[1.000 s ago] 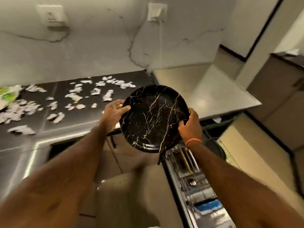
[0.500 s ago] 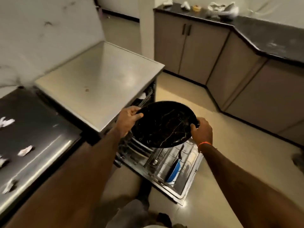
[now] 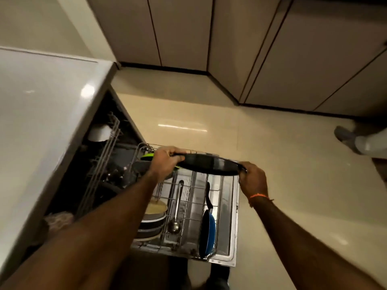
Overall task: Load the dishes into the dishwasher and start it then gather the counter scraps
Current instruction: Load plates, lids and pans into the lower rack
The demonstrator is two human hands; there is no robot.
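Dishwasher rack [image 3: 227, 208] at lower centre already carries several dishes; my left hand [image 3: 165, 164] and right hand [image 3: 253, 178] grasp a black plate [image 3: 209, 166] above it, loading unfinished.

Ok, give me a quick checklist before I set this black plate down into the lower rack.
1. Both hands on the black plate, left hand and right hand at opposite rims: ok.
2. Lower rack pulled out: ok.
3. Plate above the rack: ok.
4. Plate turned on edge for a slot: not ok, near flat.
5. Free slot between ladle and blue pan: cannot tell.
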